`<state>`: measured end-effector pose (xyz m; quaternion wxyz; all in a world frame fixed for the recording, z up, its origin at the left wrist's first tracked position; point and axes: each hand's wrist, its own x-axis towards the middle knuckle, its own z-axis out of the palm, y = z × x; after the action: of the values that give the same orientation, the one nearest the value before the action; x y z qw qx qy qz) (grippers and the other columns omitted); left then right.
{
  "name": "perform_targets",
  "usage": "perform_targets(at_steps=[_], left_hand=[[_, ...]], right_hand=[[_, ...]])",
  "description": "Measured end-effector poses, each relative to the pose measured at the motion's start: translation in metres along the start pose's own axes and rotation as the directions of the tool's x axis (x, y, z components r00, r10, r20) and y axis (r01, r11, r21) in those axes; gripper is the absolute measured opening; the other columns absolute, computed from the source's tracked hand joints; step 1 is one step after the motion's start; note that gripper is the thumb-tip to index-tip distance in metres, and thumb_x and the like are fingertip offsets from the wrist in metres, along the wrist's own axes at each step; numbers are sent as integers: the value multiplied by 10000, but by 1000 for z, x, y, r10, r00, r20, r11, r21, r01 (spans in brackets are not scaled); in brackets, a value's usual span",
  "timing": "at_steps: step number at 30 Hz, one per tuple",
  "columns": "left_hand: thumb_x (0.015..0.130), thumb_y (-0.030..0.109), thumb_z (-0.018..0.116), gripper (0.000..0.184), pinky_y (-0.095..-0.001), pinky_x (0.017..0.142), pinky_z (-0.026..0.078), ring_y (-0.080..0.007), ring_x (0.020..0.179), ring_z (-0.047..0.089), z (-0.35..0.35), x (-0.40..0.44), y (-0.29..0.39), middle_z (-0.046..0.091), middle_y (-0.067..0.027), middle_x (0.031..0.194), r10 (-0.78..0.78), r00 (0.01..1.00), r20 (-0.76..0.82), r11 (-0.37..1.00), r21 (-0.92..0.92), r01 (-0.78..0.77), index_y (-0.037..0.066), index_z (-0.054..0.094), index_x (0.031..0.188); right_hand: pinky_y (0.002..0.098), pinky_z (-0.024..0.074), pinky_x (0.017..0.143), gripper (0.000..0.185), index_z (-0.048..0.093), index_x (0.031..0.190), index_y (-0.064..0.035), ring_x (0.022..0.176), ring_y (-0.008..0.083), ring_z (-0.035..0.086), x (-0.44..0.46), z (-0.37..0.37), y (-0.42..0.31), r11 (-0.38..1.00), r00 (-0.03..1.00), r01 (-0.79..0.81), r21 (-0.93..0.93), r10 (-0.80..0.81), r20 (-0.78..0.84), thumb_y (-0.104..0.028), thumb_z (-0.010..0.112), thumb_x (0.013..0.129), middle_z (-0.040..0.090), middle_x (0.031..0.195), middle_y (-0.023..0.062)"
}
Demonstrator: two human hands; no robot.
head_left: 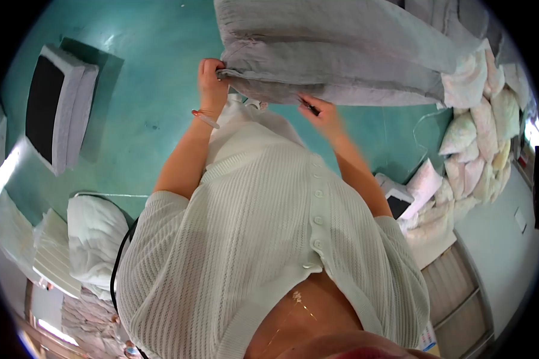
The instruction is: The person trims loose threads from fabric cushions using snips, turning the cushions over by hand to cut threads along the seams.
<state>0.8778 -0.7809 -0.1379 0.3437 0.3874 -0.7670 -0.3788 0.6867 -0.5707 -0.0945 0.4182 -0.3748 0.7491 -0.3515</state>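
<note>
One gray cushion (335, 54), top middle: the left hand (211, 82) pinches it, maybe to steady it; the right hand (327, 118) grips something dark (310, 107).

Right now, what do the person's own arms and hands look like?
The left hand and right hand wear no gloves. The short sleeves are whitish, ribbed knit. A reddish and pale bracelet circles the left wrist; none shows on the right.

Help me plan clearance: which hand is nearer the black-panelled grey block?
Left. The left hand grips the grey fabric at the end nearer the block; the right hand is farther off along the fabric.
</note>
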Motion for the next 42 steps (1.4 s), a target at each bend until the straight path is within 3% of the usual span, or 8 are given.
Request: perform_targets(at_steps=[7,18,24,28,35,36,39,42], left_hand=[[524,-127,572,325,-366,677,416,-327,778,489,-8,13,-5,492,-131,810,107,984,143,994,-31,-104,12,468,798],[586,-80,623,314,-368,627,421,-322,726,509,-17,25,-4,509,-117,812,9,960,279,999,33,-19,31,462,832],[636,-53,613,288,-384,630,429,-343,711,524,-12,38,1,544,-142,781,-48,936,350,997,69,25,20,471,875],[673,-29,596,263,-396,631,431,-354,696,531,-3,58,7,557,-156,774,-81,941,328,996,68,62,18,488,909],[689,33,605,263,-374,668,443,-305,786,573,0,114,106,590,-123,854,-169,917,362,807,585,-83,70,549,943],[700,60,605,303,-367,739,446,-294,896,560,7,117,113,584,-115,958,166,919,358,867,392,-309,86,566,999],[746,99,602,401,-371,899,388,-297,1053,494,64,117,177,542,-135,1112,382,740,554,739,298,-605,24,521,1132],[739,272,646,569,-409,962,325,-305,1188,391,131,111,167,439,-143,1276,261,563,784,510,383,-770,41,453,1222]], right_hand=[[238,431,568,304,496,807,7,628,92,525,6,43,-44,951,902,-73,302,192,-387,-159,725,695,574,673,49],[303,450,532,250,511,856,-54,563,215,576,54,74,-72,989,839,141,-37,-140,-526,-181,685,729,577,657,91],[221,311,397,160,517,849,-25,440,61,393,9,16,-22,658,380,147,739,652,-656,-181,551,838,544,585,34],[226,269,351,175,519,947,-38,406,64,364,15,-8,12,687,321,246,683,607,-727,-173,546,840,552,631,43],[262,450,627,518,397,1298,-80,662,142,549,112,-41,29,897,409,293,330,194,-892,-181,583,825,609,966,106],[275,457,689,540,382,1317,-113,705,153,559,115,-49,17,932,417,291,215,78,-905,-178,589,822,593,1025,106],[343,382,910,528,394,1306,-170,1140,300,465,117,-76,-2,866,668,288,408,123,-734,-207,589,817,488,1239,153],[353,390,901,534,392,1306,-181,1107,313,486,122,-93,-3,824,749,268,500,148,-645,-209,590,811,503,1218,156]])
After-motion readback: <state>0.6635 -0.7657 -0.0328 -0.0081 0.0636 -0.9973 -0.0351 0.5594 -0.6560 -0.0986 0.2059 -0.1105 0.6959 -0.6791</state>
